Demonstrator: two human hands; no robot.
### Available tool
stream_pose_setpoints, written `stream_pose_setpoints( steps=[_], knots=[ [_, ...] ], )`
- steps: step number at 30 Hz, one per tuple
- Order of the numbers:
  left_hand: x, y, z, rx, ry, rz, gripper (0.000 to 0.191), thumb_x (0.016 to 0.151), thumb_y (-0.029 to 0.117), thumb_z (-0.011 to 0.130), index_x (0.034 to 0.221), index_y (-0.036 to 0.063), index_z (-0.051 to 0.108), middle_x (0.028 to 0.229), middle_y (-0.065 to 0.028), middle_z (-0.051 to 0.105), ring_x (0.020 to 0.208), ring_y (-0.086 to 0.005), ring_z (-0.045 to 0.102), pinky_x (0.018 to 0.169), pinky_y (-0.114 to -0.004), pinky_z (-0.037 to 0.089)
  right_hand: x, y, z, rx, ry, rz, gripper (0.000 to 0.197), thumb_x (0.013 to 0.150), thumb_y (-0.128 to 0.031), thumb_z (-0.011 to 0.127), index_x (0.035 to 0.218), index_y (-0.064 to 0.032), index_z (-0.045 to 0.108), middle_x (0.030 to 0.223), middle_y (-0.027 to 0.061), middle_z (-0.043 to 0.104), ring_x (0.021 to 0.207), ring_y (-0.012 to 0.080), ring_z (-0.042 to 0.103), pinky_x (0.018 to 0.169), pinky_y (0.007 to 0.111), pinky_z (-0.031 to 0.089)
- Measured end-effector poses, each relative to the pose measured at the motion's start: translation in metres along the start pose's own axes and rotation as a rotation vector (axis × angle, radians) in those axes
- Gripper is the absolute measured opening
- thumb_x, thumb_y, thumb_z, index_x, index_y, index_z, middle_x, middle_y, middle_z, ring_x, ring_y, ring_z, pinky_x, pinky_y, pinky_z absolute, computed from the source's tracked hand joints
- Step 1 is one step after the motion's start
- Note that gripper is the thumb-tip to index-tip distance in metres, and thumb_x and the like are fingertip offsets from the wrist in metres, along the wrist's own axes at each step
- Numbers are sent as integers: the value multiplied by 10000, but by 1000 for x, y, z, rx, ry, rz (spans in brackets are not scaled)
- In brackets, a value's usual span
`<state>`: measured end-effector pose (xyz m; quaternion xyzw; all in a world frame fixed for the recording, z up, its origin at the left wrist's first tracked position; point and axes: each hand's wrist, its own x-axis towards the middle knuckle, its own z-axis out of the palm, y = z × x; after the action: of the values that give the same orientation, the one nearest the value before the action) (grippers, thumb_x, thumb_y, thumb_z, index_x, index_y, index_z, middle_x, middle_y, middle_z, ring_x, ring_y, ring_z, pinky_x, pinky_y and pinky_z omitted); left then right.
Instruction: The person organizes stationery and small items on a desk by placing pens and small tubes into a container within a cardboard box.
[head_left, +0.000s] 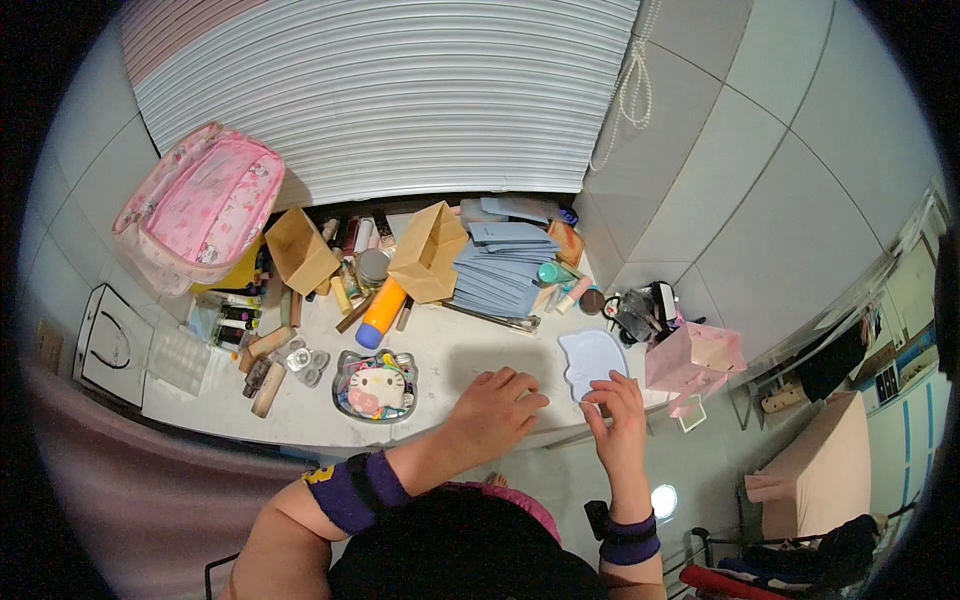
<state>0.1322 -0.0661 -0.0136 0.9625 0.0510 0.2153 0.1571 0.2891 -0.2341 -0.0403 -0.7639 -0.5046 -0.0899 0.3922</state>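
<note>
My right hand (619, 409) has its thumb and fingers on the lower edge of a pale blue cat-head-shaped plastic lid (596, 360). Whether the lid rests flat on the tabletop or is slightly raised is hard to tell. My left hand (499, 409) hovers over the white marbled table (465, 360), fingers bent and apart, with nothing visible in it. To its left stands a clear cat-head-shaped box (415, 394) filled with small colourful items. On top of those lies a white and pink Hello Kitty piece (375, 390).
Behind are kraft paper boxes (429, 251), an orange bottle with a blue cap (381, 311), a stack of blue-grey packets (499, 274) and several cosmetics. A pink bag (202, 199) stands at the back left. At the right edge sits a pink paper gift bag (679, 360).
</note>
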Motion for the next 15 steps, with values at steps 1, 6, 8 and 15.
stream_pose_setpoints(
  steps=[1, 6, 8, 15],
  knots=[
    [-1, 0, -1, 4, -1, -3, 319, 776, 204, 678, 1082, 154, 601, 1092, -21, 545, 1017, -232, 536, 854, -393, 445, 1, -1, 0, 6, -4, -11, 163, 717, -42, 733, 843, -71, 632, 1000, 65, 644, 1086, 342, 548, 969, 460, 407],
    [-11, -4, -14, -31, 37, -76, 571, 748, 201, 698, 1282, 140, 505, 1283, -86, 467, 1141, -288, 491, 944, -427, 418, 16, -35, -10, 242, -54, -46, 133, 770, -7, 693, 870, -36, 611, 980, 71, 656, 1031, 275, 588, 943, 389, 429],
    [-16, -2, -30, -47, 65, -118, 677, 708, 194, 726, 1333, 127, 477, 1353, -108, 429, 1187, -307, 470, 960, -435, 408, 20, -50, -7, 507, -99, 101, 116, 821, -15, 666, 910, -25, 593, 945, 57, 655, 983, 198, 588, 905, 336, 437],
    [-64, -26, -67, -11, 347, -152, 1093, 506, 151, 881, 1434, 88, 306, 1465, -189, 297, 1285, -392, 382, 1015, -451, 390, 40, -99, 22, 1237, -329, 419, 108, 956, -126, 549, 1031, -48, 552, 920, 0, 612, 767, 47, 530, 671, 204, 440]
  ],
)
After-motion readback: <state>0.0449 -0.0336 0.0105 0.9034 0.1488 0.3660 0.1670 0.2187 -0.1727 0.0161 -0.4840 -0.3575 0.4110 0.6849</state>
